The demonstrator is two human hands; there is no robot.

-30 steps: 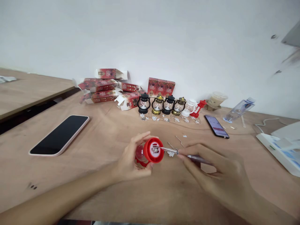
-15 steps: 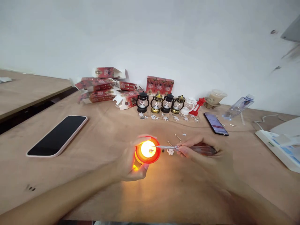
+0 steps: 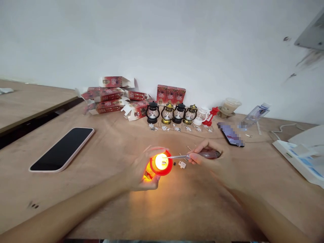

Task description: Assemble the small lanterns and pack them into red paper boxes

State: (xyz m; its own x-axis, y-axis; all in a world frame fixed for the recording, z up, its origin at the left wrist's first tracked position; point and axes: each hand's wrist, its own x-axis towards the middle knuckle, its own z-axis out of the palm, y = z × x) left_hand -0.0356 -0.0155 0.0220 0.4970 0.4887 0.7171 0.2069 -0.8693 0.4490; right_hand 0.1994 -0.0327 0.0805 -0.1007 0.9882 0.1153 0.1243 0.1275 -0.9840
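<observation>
My left hand (image 3: 143, 170) is closed around a red toy lantern (image 3: 167, 168), tilted so that its round base faces me. The base opening glows bright yellow-orange, and the glare hides most details inside. Between the fingers of my right hand (image 3: 206, 155) is a screwdriver (image 3: 181, 156) with a clear handle. Its shaft points left, and the tip reaches into the glowing opening; whether it touches anything there I cannot tell. Just right of the lantern, a small white plastic piece (image 3: 182, 164) and a tiny black part (image 3: 174, 164) lie on the table, with thin metal bits behind them.
Several small lanterns (image 3: 167, 114) stand in a row, with small white and metal parts before them. Red boxes (image 3: 108, 106) are piled behind. Phones lie left (image 3: 62, 150) and right (image 3: 231, 134). A cup (image 3: 230, 106), a bottle (image 3: 255, 116) and a power strip (image 3: 298, 162) are rightward.
The lantern has turned slightly in my left hand, showing more of its red side. My right hand and the screwdriver have shifted a little left and up. The camera view has moved slightly.
</observation>
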